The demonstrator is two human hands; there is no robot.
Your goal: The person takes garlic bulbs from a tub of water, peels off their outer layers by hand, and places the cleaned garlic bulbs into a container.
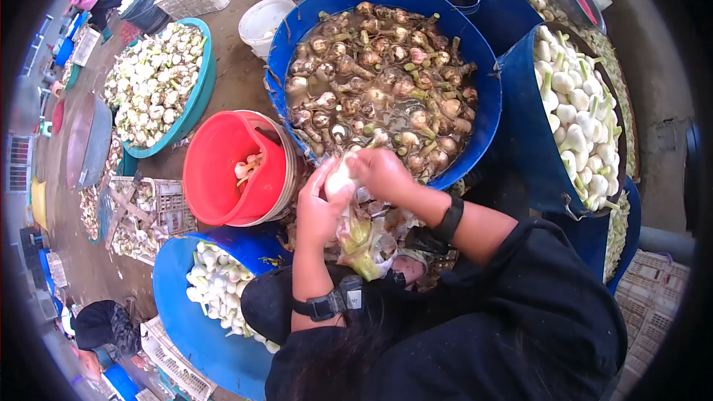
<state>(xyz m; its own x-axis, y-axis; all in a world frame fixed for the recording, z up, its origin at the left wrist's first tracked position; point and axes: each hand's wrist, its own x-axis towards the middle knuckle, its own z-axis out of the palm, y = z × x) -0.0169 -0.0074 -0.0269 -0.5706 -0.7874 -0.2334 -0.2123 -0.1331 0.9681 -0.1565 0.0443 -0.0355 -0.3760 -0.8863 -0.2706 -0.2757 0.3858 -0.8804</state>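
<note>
Left hand cupping bulb, right hand apparently pinching it, hemmed by blue tub rim, red bucket.

1. The left hand is raised in front of the body, its fingers curled in a grip and its thumb on the side nearer the other hand.
2. The right hand meets it from the right, back partly turned up, fingers bent inward, their tips partly hidden.
3. The left forearm points almost straight away from the body, a dark watch strapped around it.
4. The right forearm slants inward, with a black band near the wrist.
5. Both forearms are bare below black sleeves.
</note>
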